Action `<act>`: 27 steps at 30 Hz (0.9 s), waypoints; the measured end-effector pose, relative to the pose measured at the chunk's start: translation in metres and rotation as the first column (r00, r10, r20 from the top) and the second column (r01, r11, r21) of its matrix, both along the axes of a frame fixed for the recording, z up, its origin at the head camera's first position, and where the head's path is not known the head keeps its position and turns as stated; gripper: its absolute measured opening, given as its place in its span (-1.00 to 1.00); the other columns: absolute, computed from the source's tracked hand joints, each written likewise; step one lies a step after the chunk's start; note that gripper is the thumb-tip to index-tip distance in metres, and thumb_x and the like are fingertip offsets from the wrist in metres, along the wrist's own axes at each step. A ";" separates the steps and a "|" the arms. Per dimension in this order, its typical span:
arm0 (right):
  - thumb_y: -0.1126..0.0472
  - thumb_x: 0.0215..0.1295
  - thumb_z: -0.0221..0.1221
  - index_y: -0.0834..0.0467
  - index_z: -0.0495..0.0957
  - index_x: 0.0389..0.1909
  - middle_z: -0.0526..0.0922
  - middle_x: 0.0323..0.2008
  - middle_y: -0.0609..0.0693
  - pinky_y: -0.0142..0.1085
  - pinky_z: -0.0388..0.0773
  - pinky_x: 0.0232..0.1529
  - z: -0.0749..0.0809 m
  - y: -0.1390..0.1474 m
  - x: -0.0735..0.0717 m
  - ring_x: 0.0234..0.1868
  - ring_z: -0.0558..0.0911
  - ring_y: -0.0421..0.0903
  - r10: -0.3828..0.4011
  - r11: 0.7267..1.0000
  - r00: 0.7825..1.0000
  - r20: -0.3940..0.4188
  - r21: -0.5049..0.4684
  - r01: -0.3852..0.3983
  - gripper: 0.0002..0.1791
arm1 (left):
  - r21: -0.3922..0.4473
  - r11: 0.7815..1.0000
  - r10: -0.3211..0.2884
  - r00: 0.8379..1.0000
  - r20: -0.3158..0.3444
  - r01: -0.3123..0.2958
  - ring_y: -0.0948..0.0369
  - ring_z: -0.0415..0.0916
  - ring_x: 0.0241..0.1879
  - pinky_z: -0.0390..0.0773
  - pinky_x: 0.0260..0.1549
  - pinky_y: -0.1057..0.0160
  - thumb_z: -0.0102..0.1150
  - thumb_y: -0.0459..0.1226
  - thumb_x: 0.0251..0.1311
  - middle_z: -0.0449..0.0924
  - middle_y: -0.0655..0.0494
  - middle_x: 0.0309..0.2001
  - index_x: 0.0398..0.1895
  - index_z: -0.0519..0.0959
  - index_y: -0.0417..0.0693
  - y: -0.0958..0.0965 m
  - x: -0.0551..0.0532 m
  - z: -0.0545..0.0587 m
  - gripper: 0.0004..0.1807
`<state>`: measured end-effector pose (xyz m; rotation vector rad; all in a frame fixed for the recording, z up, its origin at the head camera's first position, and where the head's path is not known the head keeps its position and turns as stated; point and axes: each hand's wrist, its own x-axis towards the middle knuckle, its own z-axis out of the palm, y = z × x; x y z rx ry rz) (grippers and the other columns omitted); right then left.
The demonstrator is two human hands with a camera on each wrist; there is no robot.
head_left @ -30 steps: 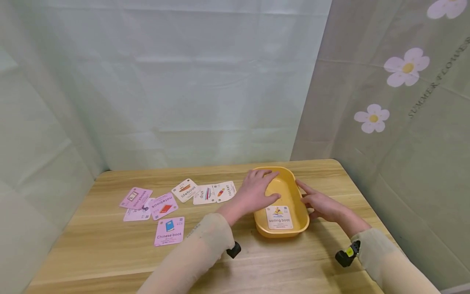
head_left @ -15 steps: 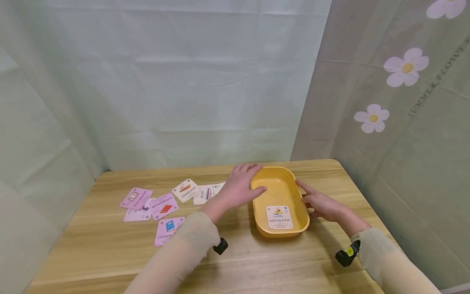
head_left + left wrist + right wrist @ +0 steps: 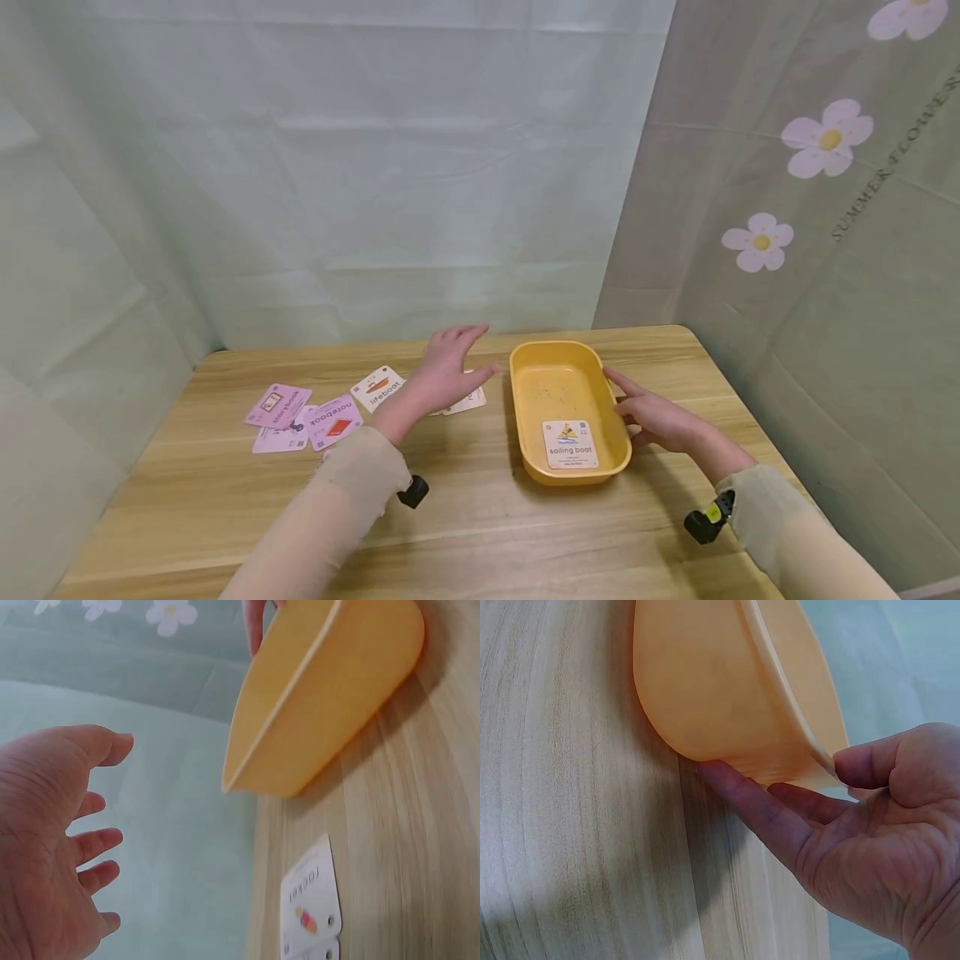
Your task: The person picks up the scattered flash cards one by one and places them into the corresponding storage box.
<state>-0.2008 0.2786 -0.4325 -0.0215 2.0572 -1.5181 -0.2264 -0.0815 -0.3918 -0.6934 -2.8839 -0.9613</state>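
Note:
My left hand (image 3: 441, 379) hovers above the table over the cards, its fingers and thumb spread and holding nothing. In the left wrist view, the palm (image 3: 37, 832) stands apart from the tray. With the fingertips of my right hand (image 3: 667, 423), I hold the right side of the yellow plastic tray (image 3: 555, 400). In the right wrist view, the thumb (image 3: 866, 763) touches the tray's rim while other fingers reach its lower outer wall. A "sailing boat" picture card (image 3: 570, 445) lies flat inside the tray's near end.
Left of the tray lie a "rocket" card (image 3: 311, 896), partly hidden in the head view, and a "lifeboat" card (image 3: 377, 386). Farther left are purple "notebook" (image 3: 335, 421) and "storybook" (image 3: 277, 406) cards, partly overlapping. A curtain (image 3: 375, 208) closes off the table's back.
My left hand has moved left from over the tray, uncovering its far left rim and now covering the ship and Chinese book cards. My right hand stays at the tray's side.

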 end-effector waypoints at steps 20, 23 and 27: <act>0.34 0.51 -0.15 -0.07 -0.32 0.67 -0.01 0.52 0.48 0.13 0.62 0.06 0.001 -0.001 0.001 0.39 0.36 0.35 0.003 1.000 1.000 -0.012 0.018 -0.003 -0.15 | -0.111 0.990 0.088 0.996 0.001 -0.087 -0.24 0.07 0.48 0.09 0.42 -0.28 0.24 0.07 0.35 0.21 -0.17 0.51 0.59 0.19 -0.03 -0.044 -0.010 -0.010 -0.16; 0.34 0.50 -0.14 -0.08 -0.32 0.67 0.00 0.52 0.48 0.13 0.62 0.05 0.001 -0.001 0.001 0.37 0.38 0.34 0.002 1.000 1.000 -0.012 0.020 -0.002 -0.14 | -0.135 0.986 0.096 0.995 0.003 -0.095 -0.25 0.05 0.49 0.05 0.42 -0.29 0.25 0.05 0.34 0.20 -0.18 0.51 0.59 0.19 -0.02 -0.049 -0.012 -0.013 -0.15; 0.34 0.51 -0.14 -0.08 -0.32 0.67 0.01 0.52 0.48 0.13 0.63 0.05 0.001 -0.001 0.002 0.36 0.40 0.33 0.005 1.000 1.000 -0.012 0.022 -0.005 -0.14 | -0.165 0.982 0.098 0.995 -0.001 -0.097 -0.24 0.05 0.49 0.02 0.43 -0.29 0.25 0.03 0.34 0.21 -0.21 0.50 0.58 0.21 -0.05 -0.053 -0.014 -0.018 -0.17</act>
